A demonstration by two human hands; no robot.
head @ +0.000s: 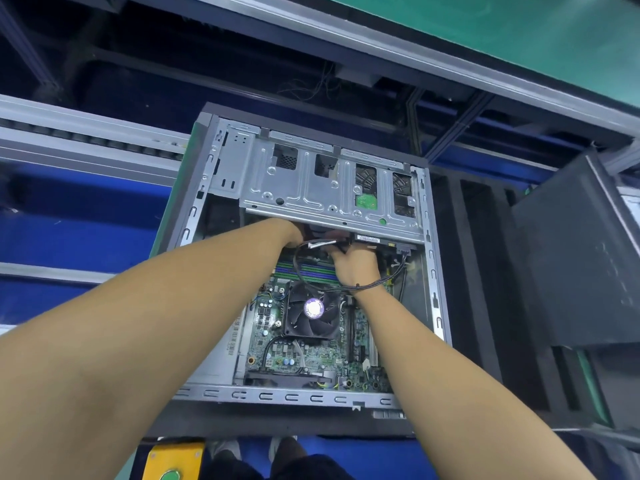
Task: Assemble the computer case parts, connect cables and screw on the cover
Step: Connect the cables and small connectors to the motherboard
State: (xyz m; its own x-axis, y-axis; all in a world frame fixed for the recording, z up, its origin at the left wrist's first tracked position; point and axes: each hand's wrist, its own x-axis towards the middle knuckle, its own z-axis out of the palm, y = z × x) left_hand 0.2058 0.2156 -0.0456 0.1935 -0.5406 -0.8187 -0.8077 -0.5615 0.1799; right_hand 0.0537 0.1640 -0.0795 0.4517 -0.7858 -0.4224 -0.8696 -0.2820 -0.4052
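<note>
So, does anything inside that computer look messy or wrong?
A loose black cable loops near the fan and drapes across the wrist of the right hand. Nothing looks broken or spilled.

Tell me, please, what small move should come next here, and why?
Probably press the black cable's end home beneath the drive cage: left hand and right hand meet at its lower edge, fingertips hidden, while the cable loops loose across the right wrist.

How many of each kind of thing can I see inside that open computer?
Round black cooling fan with purple sticker: 1
Green motherboard circuit board: 1
Silver metal drive cage: 1
Black cable bundle: 1
Bare hands (left hand, right hand): 2
Total: 6
</note>
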